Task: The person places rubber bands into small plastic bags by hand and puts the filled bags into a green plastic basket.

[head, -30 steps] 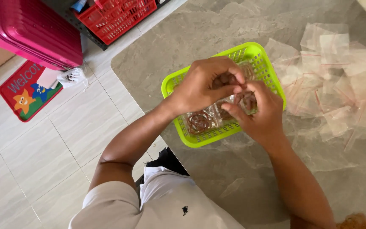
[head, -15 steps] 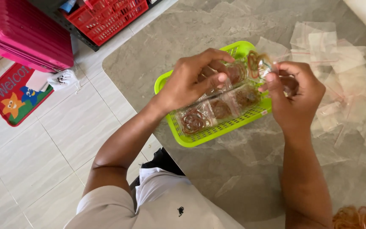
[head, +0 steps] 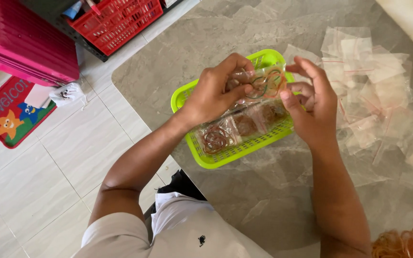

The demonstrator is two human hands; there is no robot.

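The small clear bag (head: 264,83) of coloured rubber bands sits above the far end of the lime-green basket (head: 206,160) on the grey stone table (head: 178,67), pinched between both hands: the left hand (head: 216,93) grips it at nine o'clock, fingers curled tight, and the right hand (head: 314,102) holds its three o'clock edge with thumb and fingers. More filled bags (head: 237,129) lie in the basket, and empty bags (head: 378,95) are heaped at three o'clock. The step looks like closing the bag's mouth, which calls for an even pinch along the seal.
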